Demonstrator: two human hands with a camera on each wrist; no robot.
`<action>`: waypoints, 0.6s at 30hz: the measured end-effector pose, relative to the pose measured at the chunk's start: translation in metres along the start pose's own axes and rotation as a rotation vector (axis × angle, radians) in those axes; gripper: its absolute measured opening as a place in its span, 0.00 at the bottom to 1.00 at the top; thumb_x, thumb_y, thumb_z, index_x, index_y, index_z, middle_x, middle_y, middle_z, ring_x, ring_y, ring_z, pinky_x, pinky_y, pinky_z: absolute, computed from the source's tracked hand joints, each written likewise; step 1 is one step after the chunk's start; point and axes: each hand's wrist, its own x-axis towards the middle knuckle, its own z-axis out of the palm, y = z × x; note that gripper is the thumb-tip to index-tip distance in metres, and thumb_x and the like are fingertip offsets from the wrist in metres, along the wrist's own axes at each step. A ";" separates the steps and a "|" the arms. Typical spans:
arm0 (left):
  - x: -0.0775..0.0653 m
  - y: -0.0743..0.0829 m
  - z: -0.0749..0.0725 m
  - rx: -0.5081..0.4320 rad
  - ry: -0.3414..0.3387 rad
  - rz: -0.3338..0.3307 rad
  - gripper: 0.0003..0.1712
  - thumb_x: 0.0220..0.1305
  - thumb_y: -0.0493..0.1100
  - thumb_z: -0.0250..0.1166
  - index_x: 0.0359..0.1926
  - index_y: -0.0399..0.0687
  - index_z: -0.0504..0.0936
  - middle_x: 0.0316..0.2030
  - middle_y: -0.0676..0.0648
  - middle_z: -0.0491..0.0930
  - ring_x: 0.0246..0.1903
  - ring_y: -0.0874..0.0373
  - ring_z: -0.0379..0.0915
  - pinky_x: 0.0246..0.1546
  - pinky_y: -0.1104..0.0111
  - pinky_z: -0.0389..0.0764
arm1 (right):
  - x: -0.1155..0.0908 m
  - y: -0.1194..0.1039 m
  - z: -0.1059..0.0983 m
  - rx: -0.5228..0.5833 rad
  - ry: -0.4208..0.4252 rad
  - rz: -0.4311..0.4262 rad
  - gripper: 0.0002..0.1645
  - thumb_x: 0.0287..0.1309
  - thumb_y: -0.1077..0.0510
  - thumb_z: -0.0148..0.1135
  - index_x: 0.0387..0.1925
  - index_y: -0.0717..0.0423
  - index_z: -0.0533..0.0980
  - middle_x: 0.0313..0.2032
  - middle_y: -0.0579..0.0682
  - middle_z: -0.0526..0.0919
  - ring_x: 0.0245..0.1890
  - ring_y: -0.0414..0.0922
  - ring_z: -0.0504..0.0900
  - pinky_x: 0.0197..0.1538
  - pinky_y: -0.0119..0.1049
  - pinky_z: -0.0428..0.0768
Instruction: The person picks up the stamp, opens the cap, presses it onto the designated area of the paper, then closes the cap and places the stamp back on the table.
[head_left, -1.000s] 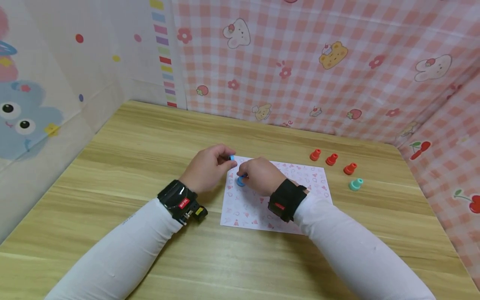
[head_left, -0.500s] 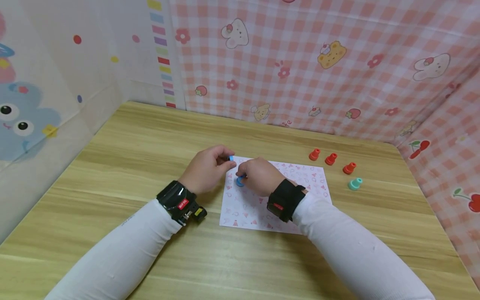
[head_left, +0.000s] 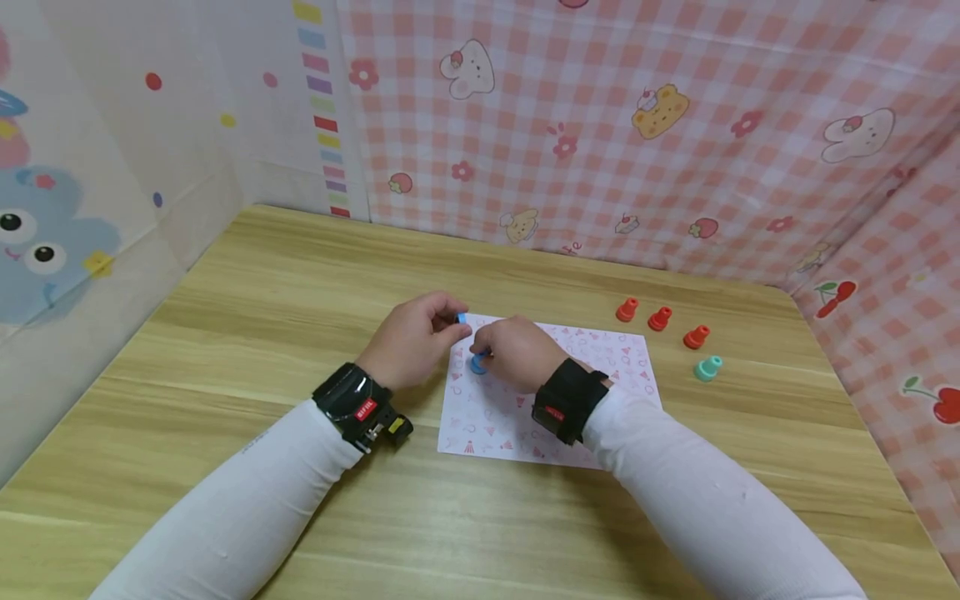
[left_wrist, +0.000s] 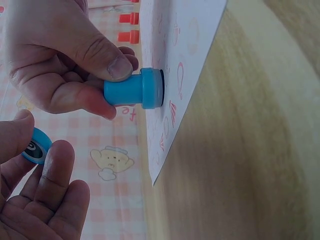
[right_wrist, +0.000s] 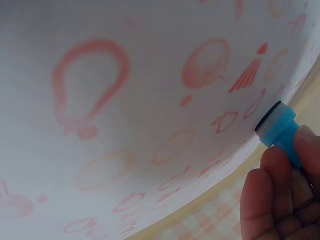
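My right hand [head_left: 521,354] pinches a blue toy stamp [left_wrist: 131,89] between thumb and fingers. The stamp's dark face points at a white sheet [head_left: 487,425] printed with small red and orange marks, near its upper left part. Face and paper lie very close in the left wrist view; whether they touch, I cannot tell. At the sheet's far left corner, my left hand [head_left: 411,340] holds a small blue cap [left_wrist: 37,146] by its edge, with a dark inside showing. The right wrist view shows the stamp [right_wrist: 280,127] beside several red shapes on the paper.
Three red stamps [head_left: 627,309] stand in a slanting row on the wooden table [head_left: 315,517], right of the sheet. A teal stamp [head_left: 708,368] stands nearer to me. A pink checked cloth [head_left: 525,125] hangs behind the table, with a pale printed cloth [head_left: 187,150] on the left.
Both hands keep their grips and nearly the same places over the sheet. The head view has shifted very slightly.
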 end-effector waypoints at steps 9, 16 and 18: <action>-0.001 0.001 0.000 0.006 0.002 -0.002 0.11 0.64 0.49 0.62 0.45 0.54 0.77 0.35 0.59 0.78 0.33 0.66 0.71 0.34 0.66 0.76 | -0.001 -0.001 0.000 0.010 -0.002 0.007 0.07 0.56 0.60 0.65 0.37 0.50 0.84 0.33 0.40 0.82 0.28 0.35 0.74 0.36 0.31 0.77; 0.000 0.001 0.000 0.000 -0.004 -0.002 0.12 0.64 0.50 0.62 0.46 0.53 0.77 0.35 0.58 0.78 0.33 0.66 0.71 0.34 0.65 0.77 | -0.001 0.000 0.000 0.029 0.006 0.008 0.08 0.56 0.60 0.65 0.38 0.51 0.83 0.35 0.41 0.83 0.31 0.34 0.75 0.39 0.32 0.77; 0.000 0.001 0.000 0.006 -0.004 -0.002 0.11 0.64 0.50 0.62 0.46 0.54 0.77 0.35 0.58 0.78 0.33 0.66 0.71 0.34 0.66 0.76 | -0.002 0.000 0.000 0.038 0.011 0.002 0.08 0.56 0.60 0.65 0.39 0.52 0.83 0.35 0.42 0.84 0.32 0.34 0.75 0.40 0.33 0.78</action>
